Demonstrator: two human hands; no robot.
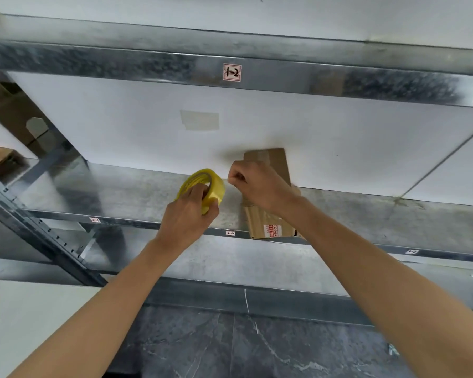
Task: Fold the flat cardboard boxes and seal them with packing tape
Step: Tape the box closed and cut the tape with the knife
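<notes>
A small brown cardboard box [279, 166] is laid on the grey galvanised metal shelf [120, 195], against the white back panel [339, 148]. It is partly covered by the right hand [257, 184], whose thumb and forefinger are pressed together; what is pinched cannot be told. Just beside it, a yellow roll of packing tape [216, 186] is gripped by the left hand [187, 216].

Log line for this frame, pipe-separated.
left hand grips tape roll | right hand pinched, contents unclear | cardboard box on metal shelf
</notes>
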